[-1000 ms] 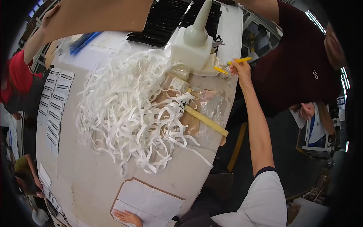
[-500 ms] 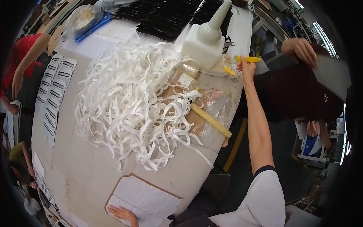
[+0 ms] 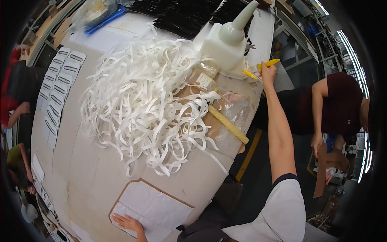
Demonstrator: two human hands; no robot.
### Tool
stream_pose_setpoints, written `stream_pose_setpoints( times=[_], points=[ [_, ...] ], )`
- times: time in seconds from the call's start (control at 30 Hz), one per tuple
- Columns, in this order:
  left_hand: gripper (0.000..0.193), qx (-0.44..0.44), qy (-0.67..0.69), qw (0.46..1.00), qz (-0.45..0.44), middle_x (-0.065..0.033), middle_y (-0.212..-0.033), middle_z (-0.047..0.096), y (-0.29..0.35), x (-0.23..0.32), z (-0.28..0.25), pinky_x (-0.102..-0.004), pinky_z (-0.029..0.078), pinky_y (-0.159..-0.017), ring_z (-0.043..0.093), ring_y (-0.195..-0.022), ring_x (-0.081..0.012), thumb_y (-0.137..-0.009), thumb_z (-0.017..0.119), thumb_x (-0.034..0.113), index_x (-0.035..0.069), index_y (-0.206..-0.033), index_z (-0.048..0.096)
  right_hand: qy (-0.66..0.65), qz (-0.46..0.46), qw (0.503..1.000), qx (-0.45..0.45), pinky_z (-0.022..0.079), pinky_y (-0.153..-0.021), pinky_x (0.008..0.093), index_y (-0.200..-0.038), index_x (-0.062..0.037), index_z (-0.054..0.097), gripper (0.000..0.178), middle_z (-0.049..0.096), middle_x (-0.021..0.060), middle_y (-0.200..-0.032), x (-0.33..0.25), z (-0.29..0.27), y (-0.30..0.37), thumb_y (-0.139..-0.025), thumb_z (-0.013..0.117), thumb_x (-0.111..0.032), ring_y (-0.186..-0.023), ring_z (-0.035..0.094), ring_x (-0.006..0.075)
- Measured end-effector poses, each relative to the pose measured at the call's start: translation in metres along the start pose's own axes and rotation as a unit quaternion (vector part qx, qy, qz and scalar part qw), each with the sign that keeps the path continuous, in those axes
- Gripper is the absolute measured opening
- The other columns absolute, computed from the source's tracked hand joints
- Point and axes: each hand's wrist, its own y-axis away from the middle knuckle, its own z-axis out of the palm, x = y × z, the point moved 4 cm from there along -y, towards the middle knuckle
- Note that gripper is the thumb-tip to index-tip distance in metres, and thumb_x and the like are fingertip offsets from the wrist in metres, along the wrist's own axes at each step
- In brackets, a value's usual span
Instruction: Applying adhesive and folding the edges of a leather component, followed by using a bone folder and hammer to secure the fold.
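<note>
My left hand [image 3: 127,222] lies flat, fingers stretched out, on a white panel [image 3: 155,205] with a brown edge near the front of the table. At the far right, my right hand [image 3: 268,72] is closed round a yellow-handled tool [image 3: 272,62] whose working end I cannot make out. A second yellow handle [image 3: 250,74] lies just left of that hand. Beside them stands a large white plastic bottle [image 3: 223,47] with a long tapered spout. A big tangled heap of white strips [image 3: 145,105] covers the middle of the table.
A yellow wrapped bar [image 3: 228,125] lies by clear plastic film [image 3: 238,107] near the table's right edge. Cards with dark oblong pieces [image 3: 56,92] line the left. Black sheets [image 3: 181,18] and a blue-handled tool [image 3: 105,20] lie at the back. Another person [image 3: 338,105] stands on the right.
The view has shifted slightly. My right hand stays at the yellow handle, which now tilts up more to the right. The person on the right has turned and holds a brown strip low down.
</note>
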Motion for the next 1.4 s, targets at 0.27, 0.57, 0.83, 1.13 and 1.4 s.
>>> stream_pose_setpoints(
  times=[0.27, 0.57, 0.83, 1.13, 1.4],
  points=[
    [0.063, 0.014, 0.013, 0.999, 0.027, -0.0152, -0.170, 0.018, 0.000, 0.006, -0.011, -0.0523, 0.009, -0.123, 0.013, -0.158, -0.0324, -0.111, 0.024, 0.044, 0.009, -0.163, 0.023, 0.057, 0.012, 0.998, 0.038, 0.052, -0.046, 0.0333, -0.083, 0.0029, 0.067, 0.026, 0.069, 0.0130, -0.063, -0.004, 0.017, -0.005, -0.083, 0.072, -0.023, -0.047, 0.065, 0.0190],
    [0.062, 0.041, 0.073, 0.995, 0.052, -0.0198, -0.170, 0.017, 0.011, 0.009, 0.016, -0.0533, 0.008, -0.124, 0.013, -0.157, -0.0352, -0.110, 0.036, 0.039, 0.007, -0.162, 0.025, 0.009, -0.016, 0.997, 0.073, 0.042, -0.042, 0.0265, -0.089, -0.0037, 0.070, 0.018, 0.062, 0.0028, -0.067, 0.035, -0.030, -0.039, -0.089, 0.073, -0.022, -0.047, 0.055, 0.0105],
    [0.067, 0.064, 0.076, 0.995, 0.031, -0.0180, -0.170, 0.019, -0.003, 0.010, -0.024, -0.0590, 0.007, -0.123, 0.013, -0.158, -0.0351, -0.104, 0.050, 0.035, 0.008, -0.162, 0.029, -0.350, 0.064, 0.912, -0.203, 0.053, -0.061, 0.0237, -0.109, -0.0040, 0.067, 0.016, 0.065, 0.0011, -0.078, -0.113, -0.070, 0.294, -0.100, 0.069, -0.016, -0.067, 0.063, 0.0080],
    [0.040, 0.062, 0.318, 0.944, 0.057, -0.0159, -0.146, 0.052, 0.011, -0.067, -0.062, -0.0488, 0.033, -0.114, 0.045, -0.138, -0.0330, -0.097, 0.063, 0.015, 0.005, -0.135, 0.061, -0.253, 0.078, 0.768, -0.583, 0.056, -0.064, 0.0285, -0.116, 0.0003, 0.058, 0.018, 0.068, 0.0101, -0.081, -0.258, -0.015, 0.751, -0.100, 0.064, -0.006, -0.068, 0.068, 0.0165],
    [0.024, 0.034, 0.481, 0.875, -0.051, -0.0094, -0.109, 0.066, -0.008, -0.137, -0.052, -0.0372, 0.051, -0.085, 0.064, -0.095, -0.0244, -0.094, 0.067, 0.005, 0.004, -0.118, 0.071, -0.211, -0.285, 0.736, -0.577, 0.056, -0.063, 0.0258, -0.112, -0.0021, 0.061, 0.025, 0.074, 0.0095, -0.081, -0.275, 0.038, 0.897, -0.092, 0.076, -0.004, -0.070, 0.072, 0.0138]
  ],
)
